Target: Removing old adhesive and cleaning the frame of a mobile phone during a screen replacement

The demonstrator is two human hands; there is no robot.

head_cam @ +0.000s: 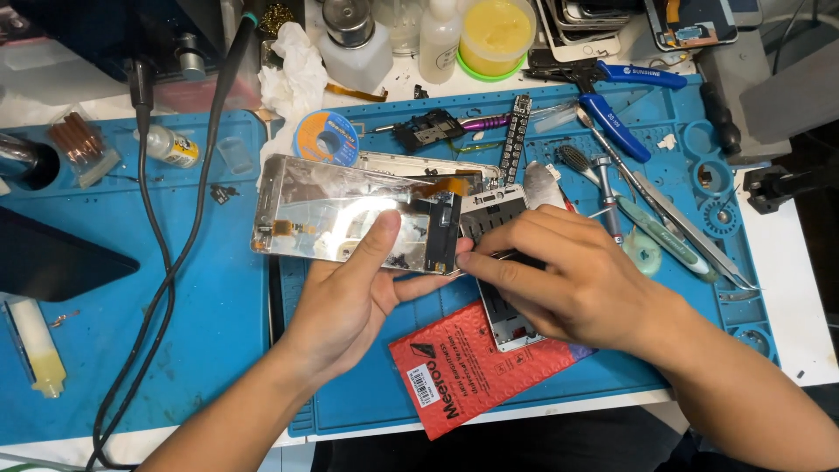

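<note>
Two bare hands work on an opened phone frame point(350, 214) above a blue repair mat point(218, 323).

Left hand point(350, 301) grips the silver frame, thumb pressed on its inner face. Right hand point(568, 280) pinches a thin tool, hard to identify, at the frame's right edge; steady support and light pressure seem wise.

the right hand point(572, 284) covers the middle of the white phone frame point(511, 328) at frame centre, and whatever thin tool its fingers pinch is too hidden to identify. the left hand point(354, 297) hides the lower edge of the silver phone chassis point(336, 210). at the top edge, the yellow round tub point(496, 35) and clear pump bottle point(354, 39) are cut off. the dark flat panel point(48, 262) runs off the left edge.
</note>
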